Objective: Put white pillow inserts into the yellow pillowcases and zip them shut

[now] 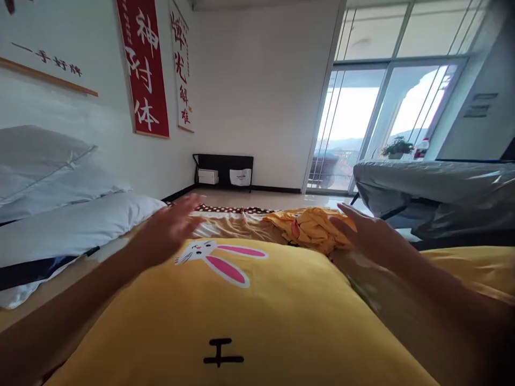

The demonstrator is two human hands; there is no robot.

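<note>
A yellow quilt point(249, 321) with a white and pink rabbit print point(219, 257) fills the near part of the bed. My left hand point(171, 225) hovers flat and open just beyond the rabbit print, slightly blurred, holding nothing. My right hand point(368, 233) is open with fingers stretched toward a crumpled heap of yellow-orange cloth point(309, 228) at the quilt's far edge; its fingertips touch or nearly touch the heap. A tan sheet point(237, 225) lies under the heap.
White pillows point(60, 214) are stacked at the left against a wall with red and white calligraphy scrolls point(145, 64). A grey covered piece of furniture point(434, 187) stands at the right. Glass balcony doors point(362, 123) and a low black shelf point(225, 170) lie beyond.
</note>
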